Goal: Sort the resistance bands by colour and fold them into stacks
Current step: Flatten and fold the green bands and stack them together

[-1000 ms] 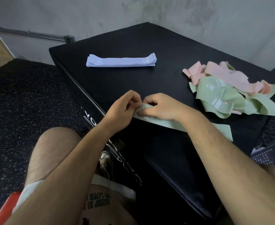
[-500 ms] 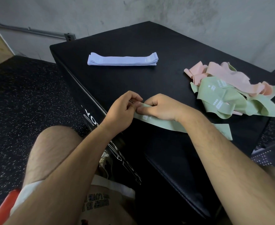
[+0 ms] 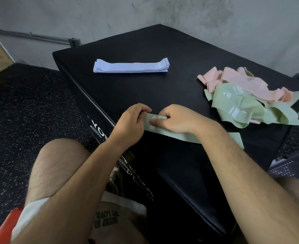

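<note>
Both bare forearms reach in, the left from 7 o'clock and the right from 5 o'clock, and the left hand and right hand meet knuckles-up, curled fingers pinching one end of a pale green flat elastic band.

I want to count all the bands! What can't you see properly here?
Head view:
1. green band: part hidden under the right hand and right forearm.
2. pink and green pile: cut off by the right edge; overlaps hide the count.
3. lilac stack: layers too thin to count.
</note>
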